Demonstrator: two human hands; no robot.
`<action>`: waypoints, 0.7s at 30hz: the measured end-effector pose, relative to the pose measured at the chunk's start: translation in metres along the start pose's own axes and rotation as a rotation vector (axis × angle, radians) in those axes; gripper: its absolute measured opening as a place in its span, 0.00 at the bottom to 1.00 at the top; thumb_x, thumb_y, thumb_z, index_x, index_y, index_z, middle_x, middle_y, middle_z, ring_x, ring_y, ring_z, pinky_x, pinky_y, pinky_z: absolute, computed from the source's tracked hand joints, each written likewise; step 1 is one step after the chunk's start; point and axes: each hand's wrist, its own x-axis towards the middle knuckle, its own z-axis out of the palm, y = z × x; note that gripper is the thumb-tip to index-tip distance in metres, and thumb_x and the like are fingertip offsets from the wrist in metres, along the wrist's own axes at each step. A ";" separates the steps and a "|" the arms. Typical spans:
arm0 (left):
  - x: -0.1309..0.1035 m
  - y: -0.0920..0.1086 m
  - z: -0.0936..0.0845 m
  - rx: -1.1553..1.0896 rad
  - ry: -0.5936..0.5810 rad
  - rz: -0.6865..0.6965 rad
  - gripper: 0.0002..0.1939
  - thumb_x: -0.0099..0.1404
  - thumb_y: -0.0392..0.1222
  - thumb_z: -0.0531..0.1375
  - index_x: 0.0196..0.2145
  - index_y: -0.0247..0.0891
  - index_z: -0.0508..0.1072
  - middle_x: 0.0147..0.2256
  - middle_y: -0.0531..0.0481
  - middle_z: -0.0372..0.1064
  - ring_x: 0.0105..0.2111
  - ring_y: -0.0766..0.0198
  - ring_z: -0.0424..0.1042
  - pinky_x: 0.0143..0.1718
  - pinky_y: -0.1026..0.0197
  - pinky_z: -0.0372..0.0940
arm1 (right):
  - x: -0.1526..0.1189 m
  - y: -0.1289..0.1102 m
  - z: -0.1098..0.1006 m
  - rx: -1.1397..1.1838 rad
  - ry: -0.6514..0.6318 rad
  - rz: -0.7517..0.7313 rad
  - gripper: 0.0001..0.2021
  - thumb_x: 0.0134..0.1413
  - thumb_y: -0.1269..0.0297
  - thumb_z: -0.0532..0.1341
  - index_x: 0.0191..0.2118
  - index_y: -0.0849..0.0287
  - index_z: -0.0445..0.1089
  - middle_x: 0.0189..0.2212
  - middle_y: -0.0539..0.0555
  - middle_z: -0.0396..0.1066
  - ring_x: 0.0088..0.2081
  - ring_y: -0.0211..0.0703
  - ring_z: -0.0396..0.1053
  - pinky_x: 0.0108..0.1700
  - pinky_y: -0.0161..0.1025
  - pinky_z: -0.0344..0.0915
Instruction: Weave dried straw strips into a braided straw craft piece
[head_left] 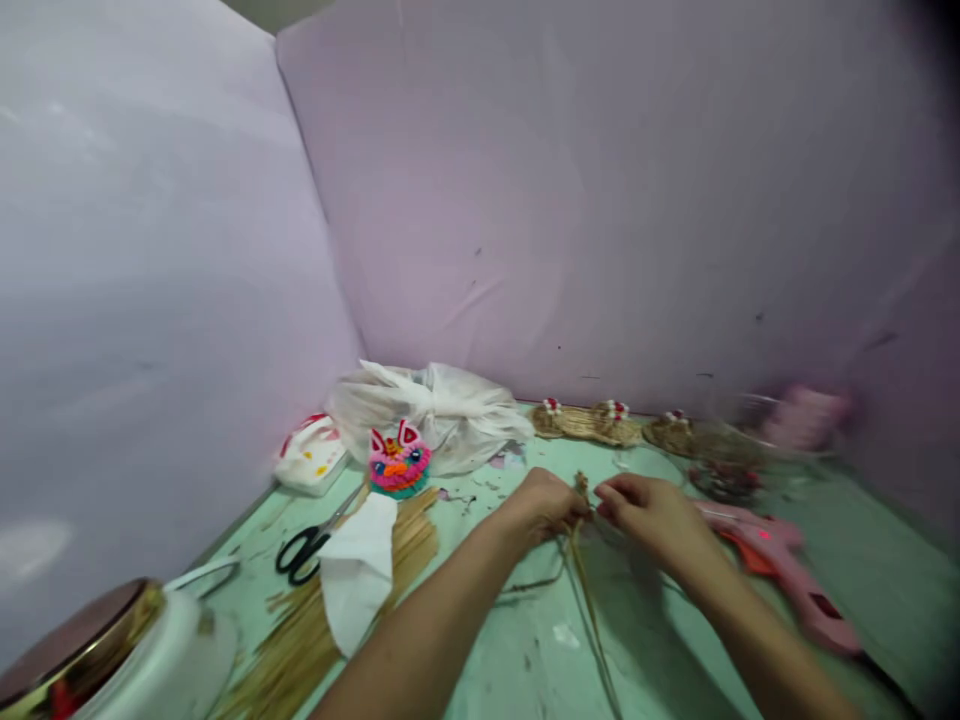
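Over the middle of the green table, my left hand (551, 505) is closed around a small bundle of straw strands (583, 585). The bundle's knotted-looking tip pokes up between my hands, and its long ends trail down toward the table's near side. My right hand (641, 505) is beside the tip with thumb and fingers pinched together; what they hold is too small to make out. Close to my right wrist lies a pink glue gun (787, 570) with an orange trigger and a small red light.
At left are flat dried straw (292, 650), a white paper piece (356, 580), black-handled scissors (304, 555), a colourful lion-face ornament (399, 462), a white box (311, 455) and a lidded jar (165, 660). Behind sit a white plastic bag (442, 410), woven straw pieces (589, 422) and a clear container (724, 470).
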 end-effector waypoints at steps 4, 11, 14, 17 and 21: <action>0.009 -0.002 0.002 0.051 -0.091 -0.024 0.07 0.60 0.38 0.56 0.33 0.30 0.68 0.26 0.52 0.65 0.21 0.71 0.63 0.21 0.66 0.61 | 0.005 0.009 0.010 0.129 0.014 0.072 0.08 0.43 0.72 0.54 0.18 0.59 0.64 0.20 0.56 0.68 0.26 0.44 0.64 0.27 0.36 0.53; 0.023 -0.012 -0.003 0.016 -0.203 0.070 0.09 0.46 0.34 0.56 0.15 0.36 0.57 0.10 0.62 0.44 0.09 0.78 0.40 0.12 0.69 0.34 | 0.001 0.007 0.021 0.475 -0.181 0.209 0.07 0.44 0.72 0.51 0.19 0.61 0.60 0.12 0.46 0.57 0.14 0.31 0.53 0.18 0.30 0.50; 0.022 -0.011 -0.005 0.046 -0.213 0.087 0.08 0.44 0.34 0.55 0.14 0.36 0.57 0.09 0.61 0.45 0.09 0.77 0.42 0.12 0.69 0.35 | 0.002 0.008 0.021 0.553 -0.221 0.208 0.09 0.38 0.73 0.52 0.13 0.60 0.56 0.08 0.42 0.47 0.12 0.28 0.42 0.15 0.30 0.40; 0.020 -0.006 -0.007 0.107 -0.208 0.114 0.05 0.41 0.33 0.54 0.13 0.35 0.61 0.08 0.60 0.45 0.09 0.76 0.43 0.13 0.68 0.36 | 0.003 0.013 0.022 0.607 -0.214 0.207 0.10 0.35 0.72 0.54 0.11 0.59 0.54 0.07 0.41 0.43 0.12 0.27 0.38 0.15 0.32 0.35; 0.017 -0.002 -0.007 0.173 -0.157 0.153 0.04 0.39 0.30 0.54 0.12 0.33 0.62 0.08 0.60 0.46 0.10 0.75 0.45 0.13 0.67 0.37 | 0.004 0.017 0.025 0.655 -0.199 0.220 0.09 0.34 0.68 0.55 0.12 0.58 0.55 0.07 0.41 0.44 0.12 0.28 0.39 0.15 0.32 0.35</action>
